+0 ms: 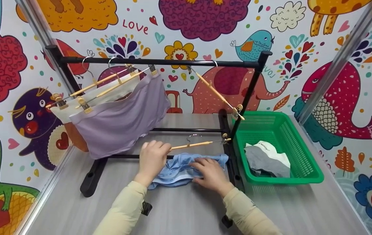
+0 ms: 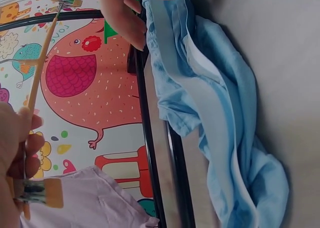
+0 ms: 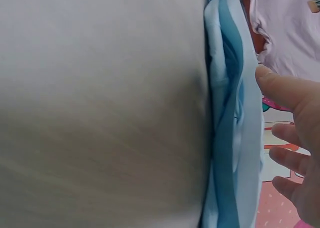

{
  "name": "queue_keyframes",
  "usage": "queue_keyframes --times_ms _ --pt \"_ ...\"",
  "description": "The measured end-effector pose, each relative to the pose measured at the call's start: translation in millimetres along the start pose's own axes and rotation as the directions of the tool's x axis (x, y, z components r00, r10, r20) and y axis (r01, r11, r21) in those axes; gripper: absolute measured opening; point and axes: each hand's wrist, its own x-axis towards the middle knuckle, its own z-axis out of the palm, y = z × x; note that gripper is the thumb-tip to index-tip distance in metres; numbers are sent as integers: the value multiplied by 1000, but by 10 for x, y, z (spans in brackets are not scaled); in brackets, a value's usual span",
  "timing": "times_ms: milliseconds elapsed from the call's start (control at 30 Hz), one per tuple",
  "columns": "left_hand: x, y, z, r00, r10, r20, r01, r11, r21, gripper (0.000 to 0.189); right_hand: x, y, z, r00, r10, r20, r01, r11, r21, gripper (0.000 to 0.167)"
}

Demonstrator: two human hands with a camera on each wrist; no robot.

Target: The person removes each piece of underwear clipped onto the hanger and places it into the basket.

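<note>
My left hand [image 1: 153, 159] grips one end of a wooden clip hanger [image 1: 189, 145], held above the blue garment; its metal clip [image 2: 37, 192] shows beside the fingers in the left wrist view. The light blue garment [image 1: 176, 169] lies bunched on the table, a paler waistband [image 2: 200, 96] running along it. Over its right part is my right hand [image 1: 210, 174], fingers apart and loosely bent. In the right wrist view that hand [image 3: 300, 118] has its thumb tip right at the garment's edge, with nothing between the fingers.
A black rack [image 1: 172, 61] stands across the table. From it hang a lilac garment [image 1: 123, 111] and a white one [image 1: 104, 94] on clip hangers, plus a bare hanger [image 1: 213, 88]. Right of it, a green basket [image 1: 303, 179] holds grey [image 1: 267, 161] and white cloth [image 1: 269, 148].
</note>
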Motion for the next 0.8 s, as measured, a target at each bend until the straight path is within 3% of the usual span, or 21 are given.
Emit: queue_keyframes --times_ms 233,400,633,800 --pt "-20 9 -14 1000 -2 7 1 1000 11 6 -26 -4 132 1000 -14 13 14 1000 -17 69" --pt "-42 4 -4 1000 0 10 0 1000 -2 18 -19 -20 201 1000 17 11 -17 1000 -25 71" --pt "-60 -4 -4 1000 12 11 -12 1000 0 10 -29 -52 291 992 89 86 -86 996 -32 65" --pt "-72 -16 -2 1000 10 18 -10 1000 -8 18 -26 -65 329 998 64 24 -62 995 -78 50"
